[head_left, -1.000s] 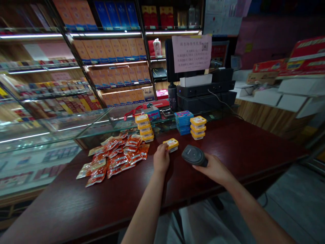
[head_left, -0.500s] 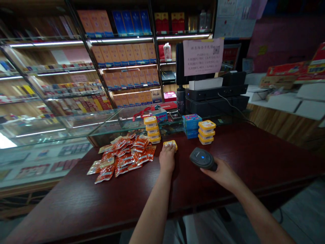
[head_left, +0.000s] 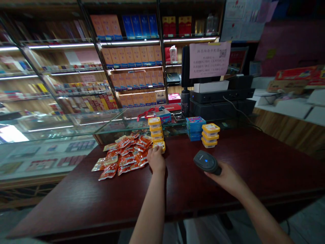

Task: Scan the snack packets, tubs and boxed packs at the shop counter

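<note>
My left hand [head_left: 156,160] is closed on a small tub with a yellow lid [head_left: 159,145], just in front of a stack of similar yellow-lidded tubs [head_left: 156,129]. Left of that hand lies a heap of orange-red snack packets [head_left: 124,156], some turned to their pale side. In my right hand [head_left: 227,175] is a dark handheld barcode scanner [head_left: 207,162] with a blue light on top, held above the table. Beyond the scanner stand a stack of blue boxes [head_left: 195,129] and a second stack of yellow-lidded tubs [head_left: 210,135].
The dark red wooden table [head_left: 106,203] meets a glass display counter [head_left: 109,122] at the back. A monitor with a pink paper notice [head_left: 209,61] stands behind the stacks. White boxes [head_left: 289,110] sit at the right. Lit shelves [head_left: 134,57] line the wall.
My left hand has moved left with the tub, bringing it up to the left tub stack. The scanner stays in my right hand, and the view has shifted slightly.
</note>
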`<state>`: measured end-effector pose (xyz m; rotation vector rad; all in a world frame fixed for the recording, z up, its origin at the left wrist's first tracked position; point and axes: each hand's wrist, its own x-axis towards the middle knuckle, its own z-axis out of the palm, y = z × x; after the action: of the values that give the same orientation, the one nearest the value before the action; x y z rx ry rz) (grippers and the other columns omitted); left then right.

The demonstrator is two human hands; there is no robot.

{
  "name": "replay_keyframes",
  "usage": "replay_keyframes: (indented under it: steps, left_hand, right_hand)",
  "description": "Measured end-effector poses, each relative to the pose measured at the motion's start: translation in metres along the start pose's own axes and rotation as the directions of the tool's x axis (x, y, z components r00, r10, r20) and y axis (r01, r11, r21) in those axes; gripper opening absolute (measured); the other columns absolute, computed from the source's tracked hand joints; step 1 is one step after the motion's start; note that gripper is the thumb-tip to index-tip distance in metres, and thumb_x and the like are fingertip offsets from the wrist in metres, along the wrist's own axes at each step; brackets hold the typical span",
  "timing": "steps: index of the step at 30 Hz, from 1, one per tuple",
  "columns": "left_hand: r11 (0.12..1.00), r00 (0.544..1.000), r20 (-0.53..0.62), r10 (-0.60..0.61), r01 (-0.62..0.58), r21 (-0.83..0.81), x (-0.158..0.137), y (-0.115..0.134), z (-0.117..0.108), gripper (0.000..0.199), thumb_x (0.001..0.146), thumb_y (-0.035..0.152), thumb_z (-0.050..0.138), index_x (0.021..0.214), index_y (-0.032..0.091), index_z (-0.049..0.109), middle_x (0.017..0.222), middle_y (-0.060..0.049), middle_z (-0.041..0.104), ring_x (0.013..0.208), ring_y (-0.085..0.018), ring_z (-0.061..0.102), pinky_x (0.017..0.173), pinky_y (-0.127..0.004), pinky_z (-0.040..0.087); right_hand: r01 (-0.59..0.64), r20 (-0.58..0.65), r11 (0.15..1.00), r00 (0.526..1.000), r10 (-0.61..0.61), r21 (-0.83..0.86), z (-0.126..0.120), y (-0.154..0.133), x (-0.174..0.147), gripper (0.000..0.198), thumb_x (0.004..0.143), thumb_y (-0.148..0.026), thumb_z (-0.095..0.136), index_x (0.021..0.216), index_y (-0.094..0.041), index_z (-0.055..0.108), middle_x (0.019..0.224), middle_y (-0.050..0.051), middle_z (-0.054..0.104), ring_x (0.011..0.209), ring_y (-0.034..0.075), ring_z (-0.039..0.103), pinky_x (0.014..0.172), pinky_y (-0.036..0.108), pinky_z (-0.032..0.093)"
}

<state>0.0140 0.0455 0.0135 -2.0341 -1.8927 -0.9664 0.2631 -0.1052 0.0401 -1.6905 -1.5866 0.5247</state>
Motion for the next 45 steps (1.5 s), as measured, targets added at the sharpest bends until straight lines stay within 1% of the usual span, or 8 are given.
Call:
replay_keyframes:
  steps: [8,11,15,21,31,35,39,45]
  left_hand:
    - [0.996,0.993,-0.075,0.087,-0.086,0.021,-0.006,0.007,-0.005,0.032,0.084,0.014,0.046,0.107,0.024,0.067,0.118,-0.008,0.061,0.110,-0.026,0.049,0.094,-0.041,0.040]
    - [0.982,0.977,-0.108,0.182,-0.187,-0.037,-0.008,0.023,-0.008,0.033,0.083,0.014,0.048,0.110,0.023,0.066,0.123,-0.009,0.058,0.119,-0.027,0.044,0.102,-0.043,0.036]
    - [0.900,0.922,-0.033,0.385,-0.383,-0.207,-0.004,0.058,-0.011,0.036,0.082,0.012,0.049,0.114,0.023,0.063,0.121,-0.007,0.059,0.118,-0.023,0.046,0.101,-0.041,0.039]
    - [0.772,0.812,0.077,0.579,-0.515,-0.371,0.014,0.126,-0.014,0.035,0.083,0.015,0.052,0.117,0.021,0.061,0.121,-0.006,0.060,0.111,-0.020,0.052,0.098,-0.035,0.042]
    - [0.802,0.799,0.206,0.564,-0.471,-0.369,0.055,0.200,0.016,0.034,0.085,0.019,0.053,0.119,0.022,0.060,0.131,-0.007,0.054,0.105,-0.020,0.060,0.093,-0.030,0.045]
    - [0.788,0.771,0.223,0.596,-0.509,-0.347,0.062,0.207,0.023,0.028,0.089,0.018,0.046,0.110,0.019,0.064,0.123,-0.008,0.060,0.103,-0.019,0.061,0.091,-0.028,0.046]
    - [0.762,0.759,0.170,0.629,-0.559,-0.326,0.059,0.197,0.012,0.028,0.089,0.018,0.045,0.111,0.022,0.063,0.124,-0.006,0.060,0.100,-0.017,0.061,0.089,-0.026,0.046]
    - [0.829,0.846,0.066,0.530,-0.500,-0.249,0.036,0.140,-0.011,0.027,0.088,0.021,0.049,0.110,0.024,0.062,0.117,-0.005,0.063,0.088,-0.016,0.064,0.078,-0.026,0.049]
  right_hand:
    - [-0.032,0.009,0.926,0.999,0.039,-0.376,-0.018,0.002,-0.003,0.032,0.076,-0.045,0.059,0.101,-0.024,0.062,0.094,0.007,0.071,0.088,0.027,0.066,0.066,0.030,0.042]
    - [-0.013,0.003,0.843,1.000,0.018,-0.538,-0.021,0.002,-0.004,0.025,0.078,-0.038,0.057,0.098,-0.024,0.060,0.087,0.007,0.071,0.080,0.027,0.066,0.062,0.030,0.038]
    - [0.065,0.025,0.734,0.998,-0.065,-0.676,-0.018,0.010,-0.002,0.021,0.075,-0.023,0.059,0.096,-0.021,0.058,0.088,0.007,0.068,0.081,0.024,0.065,0.063,0.029,0.036]
    - [0.118,0.026,0.701,0.990,-0.140,-0.703,-0.010,0.029,-0.004,0.025,0.075,-0.019,0.057,0.100,-0.021,0.058,0.087,0.005,0.065,0.086,0.022,0.061,0.068,0.030,0.035]
    - [0.096,0.006,0.749,0.992,-0.122,-0.655,-0.006,0.035,0.000,0.029,0.074,-0.020,0.055,0.104,-0.020,0.058,0.090,0.005,0.065,0.088,0.022,0.059,0.073,0.030,0.036]
    - [0.064,-0.008,0.766,0.996,-0.089,-0.639,-0.009,0.033,0.000,0.024,0.074,-0.019,0.055,0.097,-0.022,0.058,0.087,0.003,0.064,0.086,0.021,0.059,0.072,0.030,0.035]
    - [0.088,-0.012,0.762,0.992,-0.125,-0.642,-0.013,0.030,-0.003,0.019,0.075,-0.019,0.054,0.093,-0.022,0.058,0.086,0.003,0.064,0.085,0.020,0.059,0.070,0.029,0.035]
    - [0.080,-0.028,0.767,0.991,-0.127,-0.637,-0.013,0.034,-0.006,0.024,0.074,-0.018,0.054,0.097,-0.022,0.058,0.086,0.003,0.064,0.084,0.021,0.060,0.071,0.029,0.036]
